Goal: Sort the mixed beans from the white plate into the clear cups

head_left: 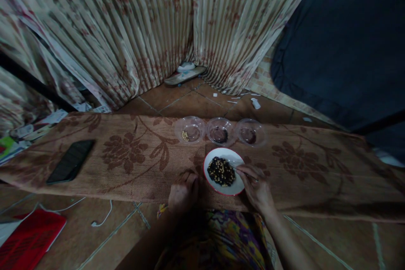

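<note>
A white plate with a red rim (210,186) lies in front of me, bearing a heap of mixed dark and pale yellow beans (221,171). Over its right edge is my right hand (255,183), fingers pinched together beside the heap. Something thin and pale seems to stick out from the fingertips, too blurred to name. To the left of the plate my left hand (183,190) rests on the cloth, fingers curled closed, with nothing showing in it. Behind the plate stand three clear plastic cups: the left cup (198,128) has pale beans, the middle cup (218,123) dark ones, the right cup (245,128) dark reddish ones.
A brown flowered cloth (177,160) covers the long low table. A black phone (71,161) lies at its left. Beyond are striped curtains (152,29), a skateboard (185,76) and scraps on the tiled floor. A red bag (34,236) and white cable lie at lower left.
</note>
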A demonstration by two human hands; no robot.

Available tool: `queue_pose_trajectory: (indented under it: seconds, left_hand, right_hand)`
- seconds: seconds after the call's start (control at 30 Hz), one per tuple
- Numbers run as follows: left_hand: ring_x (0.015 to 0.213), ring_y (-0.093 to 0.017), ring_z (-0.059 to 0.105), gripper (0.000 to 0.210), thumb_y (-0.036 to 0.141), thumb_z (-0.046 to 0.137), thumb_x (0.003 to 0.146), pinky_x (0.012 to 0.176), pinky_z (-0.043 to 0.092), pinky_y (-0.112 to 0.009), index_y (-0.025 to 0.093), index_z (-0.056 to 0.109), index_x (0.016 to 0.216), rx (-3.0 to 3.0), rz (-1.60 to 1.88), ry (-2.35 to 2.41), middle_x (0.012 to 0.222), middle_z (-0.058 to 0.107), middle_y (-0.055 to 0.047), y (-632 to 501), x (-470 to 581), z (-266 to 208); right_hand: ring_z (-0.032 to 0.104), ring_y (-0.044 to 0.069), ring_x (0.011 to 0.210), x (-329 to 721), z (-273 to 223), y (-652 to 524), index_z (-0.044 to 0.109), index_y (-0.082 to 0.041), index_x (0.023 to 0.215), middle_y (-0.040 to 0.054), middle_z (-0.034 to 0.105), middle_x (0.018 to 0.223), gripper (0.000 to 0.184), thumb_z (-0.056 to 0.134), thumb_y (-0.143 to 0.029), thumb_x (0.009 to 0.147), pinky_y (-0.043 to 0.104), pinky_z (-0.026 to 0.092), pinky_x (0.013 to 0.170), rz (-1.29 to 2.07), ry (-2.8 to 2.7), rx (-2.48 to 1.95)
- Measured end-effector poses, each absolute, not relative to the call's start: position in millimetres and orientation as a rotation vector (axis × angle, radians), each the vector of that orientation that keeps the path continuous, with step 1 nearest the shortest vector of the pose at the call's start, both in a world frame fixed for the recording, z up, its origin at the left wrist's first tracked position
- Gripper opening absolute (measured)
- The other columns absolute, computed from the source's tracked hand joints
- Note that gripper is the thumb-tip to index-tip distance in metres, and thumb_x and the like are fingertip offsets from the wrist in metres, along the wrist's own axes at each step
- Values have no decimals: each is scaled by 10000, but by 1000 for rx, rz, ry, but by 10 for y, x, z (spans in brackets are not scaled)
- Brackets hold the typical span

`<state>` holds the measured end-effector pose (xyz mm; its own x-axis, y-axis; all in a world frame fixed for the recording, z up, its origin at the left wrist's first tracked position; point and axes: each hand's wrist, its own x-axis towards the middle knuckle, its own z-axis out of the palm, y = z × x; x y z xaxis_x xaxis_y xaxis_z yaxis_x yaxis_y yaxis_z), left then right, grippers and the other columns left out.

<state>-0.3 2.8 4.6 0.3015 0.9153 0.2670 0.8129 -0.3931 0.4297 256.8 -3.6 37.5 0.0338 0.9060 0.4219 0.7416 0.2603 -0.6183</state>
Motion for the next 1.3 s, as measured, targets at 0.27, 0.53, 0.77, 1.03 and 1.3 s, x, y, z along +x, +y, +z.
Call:
queue_pose_trajectory:
  seconds: [0.27, 0.53, 0.77, 1.03, 1.3]
  left_hand:
    - [805, -152, 583, 150, 217, 435, 940, 695, 454, -258, 220, 559, 858, 2373, 708, 1606, 837, 622, -18, 22, -11, 29]
    - [788, -155, 580, 177, 233, 417, 951, 697, 451, -267, 218, 558, 845, 2371, 702, 1599, 812, 614, -22, 23, -7, 42]
    - [798, -154, 576, 168, 225, 415, 947, 711, 456, -267, 220, 555, 854, 2362, 673, 1602, 825, 613, -21, 20, -14, 40]
    - [804, -155, 577, 184, 227, 405, 946, 715, 466, -266, 220, 545, 827, 2363, 682, 1587, 833, 618, -28, 27, -13, 60]
    - [796, -153, 587, 182, 229, 413, 950, 710, 468, -260, 218, 555, 837, 2370, 709, 1594, 828, 621, -26, 21, -7, 74]
  right_hand:
    - [660, 230, 921, 2577, 368, -50, 700, -237, 908, 55, 733, 945, 256, 528, -425, 933, 401, 488, 837, 295, -1722, -1544]
    - [660, 224, 919, 2576, 375, -42, 700, -243, 920, 51, 732, 956, 251, 520, -418, 937, 395, 482, 842, 293, -1761, -1522]
    - [652, 222, 938, 2579, 370, -50, 696, -244, 933, 48, 732, 961, 246, 517, -412, 941, 399, 473, 859, 297, -1772, -1519]
    - [658, 221, 919, 2567, 386, -43, 702, -250, 914, 48, 736, 951, 249, 519, -416, 937, 400, 476, 849, 282, -1773, -1516]
    - [659, 227, 902, 2585, 424, -58, 704, -249, 909, 53, 737, 935, 220, 542, -397, 926, 402, 487, 828, 276, -1716, -1504]
